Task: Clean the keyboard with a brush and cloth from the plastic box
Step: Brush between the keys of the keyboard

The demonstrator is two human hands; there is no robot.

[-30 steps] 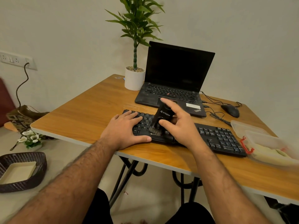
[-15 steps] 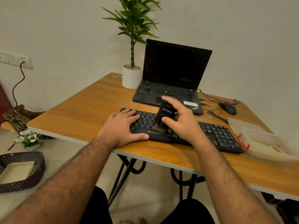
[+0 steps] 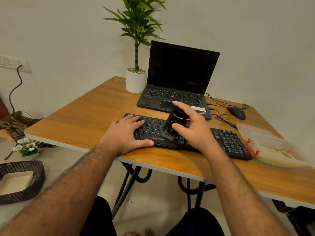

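A black keyboard (image 3: 226, 140) lies near the front edge of the wooden table (image 3: 88, 116). My left hand (image 3: 126, 133) lies flat on the keyboard's left end, fingers spread over the keys and thumb along its front edge. My right hand (image 3: 192, 126) grips a black brush (image 3: 172, 123), tilted, with its bristles touching the keys near the keyboard's middle front. A clear plastic box (image 3: 272, 149) with a red clasp stands at the right, a pale yellowish cloth inside it.
Behind the keyboard stands an open black laptop (image 3: 179, 82) with a white potted plant (image 3: 136, 80) to its left. A black mouse (image 3: 236, 112) and cables lie at the back right. The box's clear lid (image 3: 250, 130) rests behind the box. A dark woven basket (image 3: 22, 178) sits on the floor.
The brush tip went up toward the rear key rows, then came back down to the front rows near the brand label. My left hand stayed on the keyboard's left end.
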